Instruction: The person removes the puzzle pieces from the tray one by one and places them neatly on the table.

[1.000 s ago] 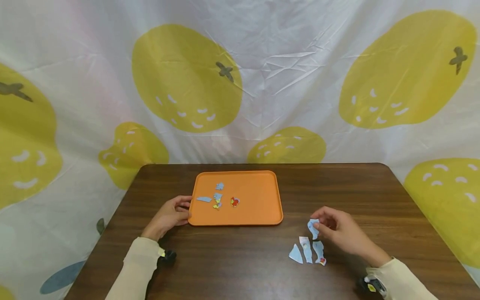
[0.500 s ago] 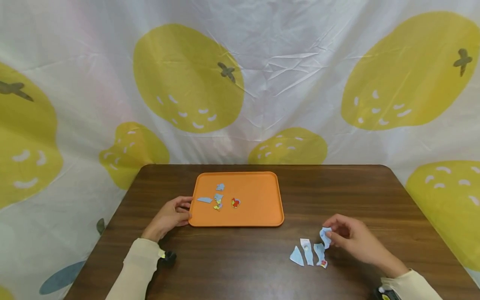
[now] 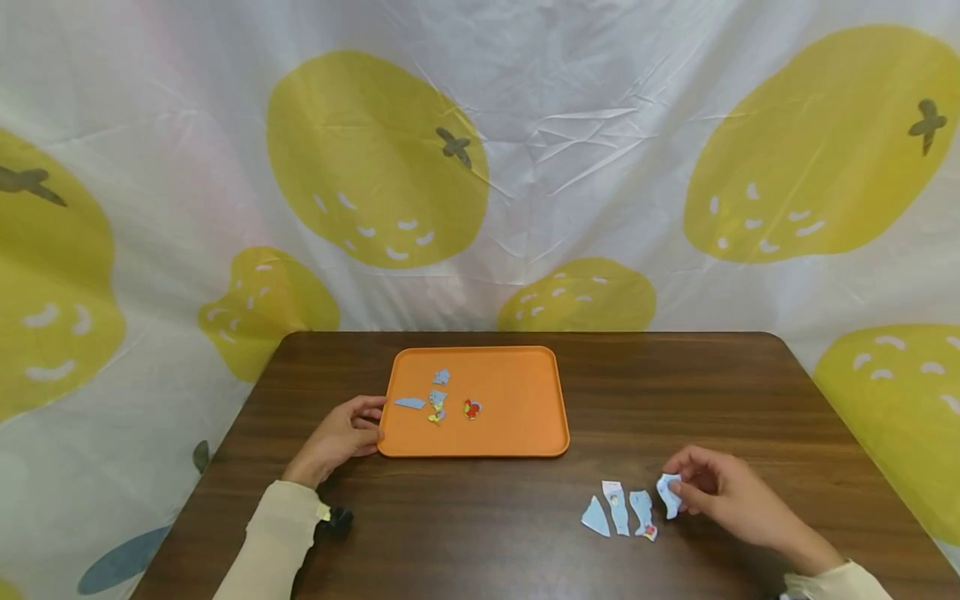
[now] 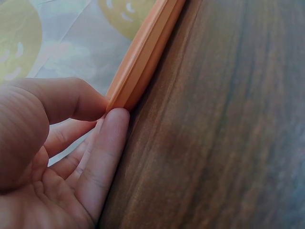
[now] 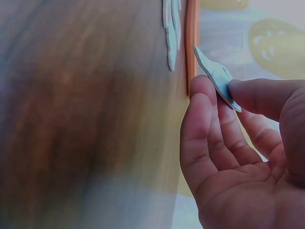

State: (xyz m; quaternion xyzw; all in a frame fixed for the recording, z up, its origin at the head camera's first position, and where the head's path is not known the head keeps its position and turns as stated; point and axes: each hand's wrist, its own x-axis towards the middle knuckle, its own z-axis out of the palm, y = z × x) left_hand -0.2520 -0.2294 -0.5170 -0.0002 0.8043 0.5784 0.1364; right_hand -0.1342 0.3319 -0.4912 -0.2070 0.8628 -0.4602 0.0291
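Observation:
My left hand [image 3: 337,437] holds the left edge of the orange tray [image 3: 517,383]; in the left wrist view its fingertips meet at the tray's rim [image 4: 138,62]. On the tray lie several small pieces: a light blue sliver [image 3: 409,403], blue and yellow bits, and a red piece [image 3: 472,409]. My right hand [image 3: 738,500] pinches a light blue puzzle piece [image 3: 670,497] between thumb and fingers, at the right end of a row on the table. Left of it lie a triangular piece [image 3: 596,517], a long piece [image 3: 617,508] and a piece with a red print [image 3: 642,514].
The dark wooden table [image 3: 480,533] carries both the tray and the loose row of pieces. Behind it hangs a pale curtain [image 3: 570,183] with large yellow fruit prints.
My right hand has moved right and toward me with the puzzle piece, from above the row to its right end. My left hand has stayed at the tray's edge.

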